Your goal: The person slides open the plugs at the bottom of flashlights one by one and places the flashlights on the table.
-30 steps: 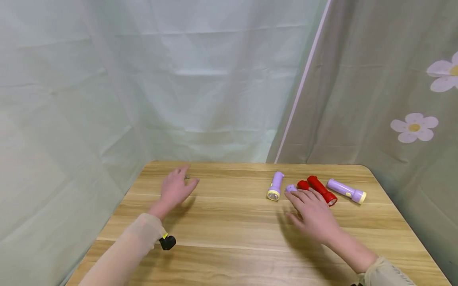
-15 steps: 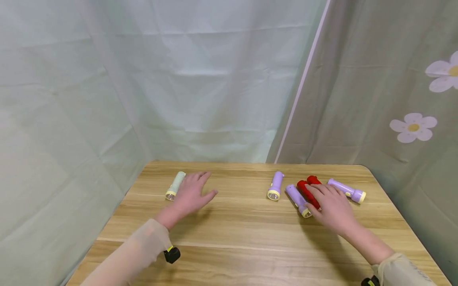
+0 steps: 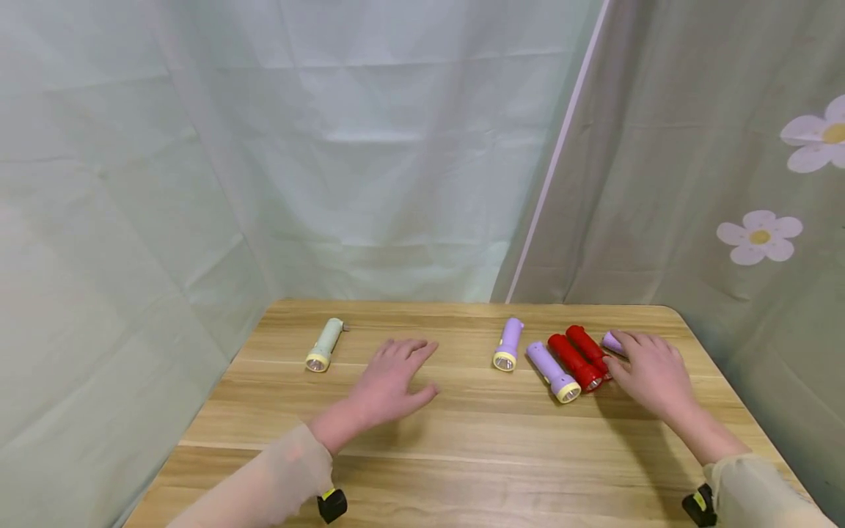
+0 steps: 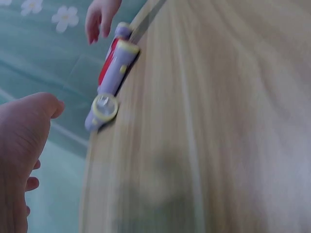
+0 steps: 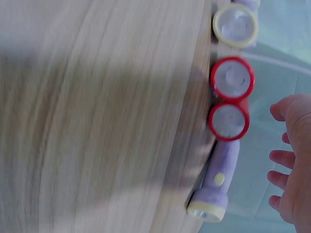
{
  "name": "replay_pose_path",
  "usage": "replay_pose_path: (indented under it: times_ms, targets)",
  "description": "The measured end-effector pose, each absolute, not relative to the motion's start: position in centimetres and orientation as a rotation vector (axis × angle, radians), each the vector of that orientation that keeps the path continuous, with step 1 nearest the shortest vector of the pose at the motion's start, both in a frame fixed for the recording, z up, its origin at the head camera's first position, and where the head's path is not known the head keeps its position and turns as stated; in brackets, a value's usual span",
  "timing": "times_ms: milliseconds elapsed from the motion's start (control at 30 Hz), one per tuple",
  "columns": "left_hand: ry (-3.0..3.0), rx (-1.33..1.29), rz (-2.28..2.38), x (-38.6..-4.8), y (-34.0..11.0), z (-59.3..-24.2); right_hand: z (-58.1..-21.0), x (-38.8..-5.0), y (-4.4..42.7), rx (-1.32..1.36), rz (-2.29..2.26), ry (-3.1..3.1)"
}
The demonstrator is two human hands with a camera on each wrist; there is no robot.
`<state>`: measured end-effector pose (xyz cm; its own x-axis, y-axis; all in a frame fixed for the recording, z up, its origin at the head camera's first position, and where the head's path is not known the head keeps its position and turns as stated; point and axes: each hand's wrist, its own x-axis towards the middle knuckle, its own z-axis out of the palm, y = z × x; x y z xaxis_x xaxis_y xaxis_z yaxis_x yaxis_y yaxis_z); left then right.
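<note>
In the head view my left hand (image 3: 392, 385) hovers over the table's middle-left with fingers spread, holding nothing. Left of it lies a pale green flashlight (image 3: 325, 345) with a cream rim. My right hand (image 3: 653, 374) is held above the right end of a row of flashlights, fingers loosely bent and nothing in them. Beneath it, a purple flashlight (image 5: 218, 177) is mostly hidden in the head view but shows whole in the right wrist view. Two red flashlights (image 3: 574, 361) lie side by side, a purple one (image 3: 553, 372) against them. Another purple flashlight (image 3: 508, 345) lies apart, farther left.
All the flashlights lie on a wooden table (image 3: 449, 455). Pale curtains (image 3: 396, 183) hang behind the table and along its sides, with flower prints (image 3: 759, 237) at the right. A small black wrist camera (image 3: 332, 505) sits at the left sleeve.
My left hand has moved right and nearer, uncovering the pale green flashlight. My right hand has shifted right, from over the purple and red flashlights to the rightmost purple one. The flashlights stay in place.
</note>
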<state>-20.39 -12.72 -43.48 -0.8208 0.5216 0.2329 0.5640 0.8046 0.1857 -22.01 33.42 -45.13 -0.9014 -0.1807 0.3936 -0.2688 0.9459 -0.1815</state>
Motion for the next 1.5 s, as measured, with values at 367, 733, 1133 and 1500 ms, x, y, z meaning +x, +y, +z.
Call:
replay_pose_path:
  times_ms: [367, 733, 1133, 1500]
  targets:
    - [-2.810, -1.092, -0.355, -17.0, -8.2, -43.3, -45.7, -23.5, 36.2, 0.228, 0.284, -2.796]
    - [-2.753, -1.261, -0.338, -15.3, -4.9, -45.6, -46.5, -24.7, 37.8, 0.164, 0.295, -2.948]
    - [-2.795, -1.294, -0.300, -14.4, -3.7, -46.7, -47.1, -25.5, 38.3, 0.098, 0.304, -3.022]
    - [-2.859, -1.265, -0.311, -14.0, -4.0, -47.0, -47.1, -26.1, 38.5, 0.109, 0.285, -3.056]
